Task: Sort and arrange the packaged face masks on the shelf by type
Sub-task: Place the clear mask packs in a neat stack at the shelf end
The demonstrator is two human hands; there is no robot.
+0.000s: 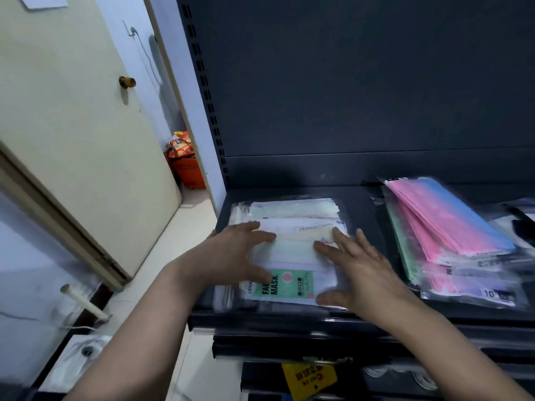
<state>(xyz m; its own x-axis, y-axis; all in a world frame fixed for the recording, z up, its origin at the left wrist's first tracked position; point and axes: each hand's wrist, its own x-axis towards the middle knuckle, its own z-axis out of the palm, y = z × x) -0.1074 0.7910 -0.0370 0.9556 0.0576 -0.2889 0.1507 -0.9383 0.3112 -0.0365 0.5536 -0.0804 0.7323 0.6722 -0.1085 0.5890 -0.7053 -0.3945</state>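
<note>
A stack of clear packets with pale green and white face masks lies at the left end of the dark shelf. Its top packet carries a green "FACE MASK" label. My left hand lies flat on the stack's left side, fingers spread. My right hand presses on its right side, thumb at the front edge. Neither hand grips anything. To the right, apart from this stack, lies a pile of pink and blue mask packets, slightly fanned.
More packets in black and white show at the far right edge. A lower shelf holds a yellow tag. A cream door stands left of the rack, with an orange basket of snacks on the floor behind.
</note>
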